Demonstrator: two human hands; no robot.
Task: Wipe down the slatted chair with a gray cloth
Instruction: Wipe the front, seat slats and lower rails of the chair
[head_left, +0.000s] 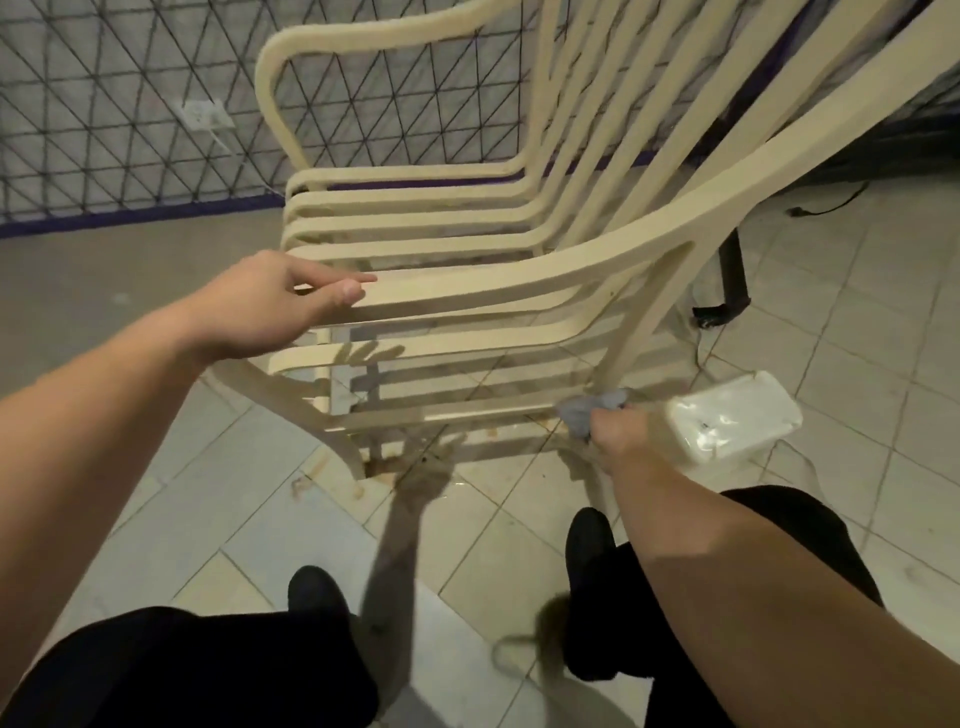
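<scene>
Tiled floor (249, 519), stained under the chair (467, 291); beyond the chair, a mesh fence (130, 104). Nearest, right hand (618, 434) clenched on the cloth (592, 410), pressed to a low rail at the chair's rear leg, a white tub (732, 421) just beside; farther, left hand (270, 306) lies loosely open, unclenched, on the near armrest, steadying. Chair judged light, stiff moulded plastic, prone to slide: hold by armrest; cloth soft, bunches easily.

Pale tiled floor (857, 291) (stained), lattice-patterned wall (104, 104) with an outlet (205, 115).
</scene>
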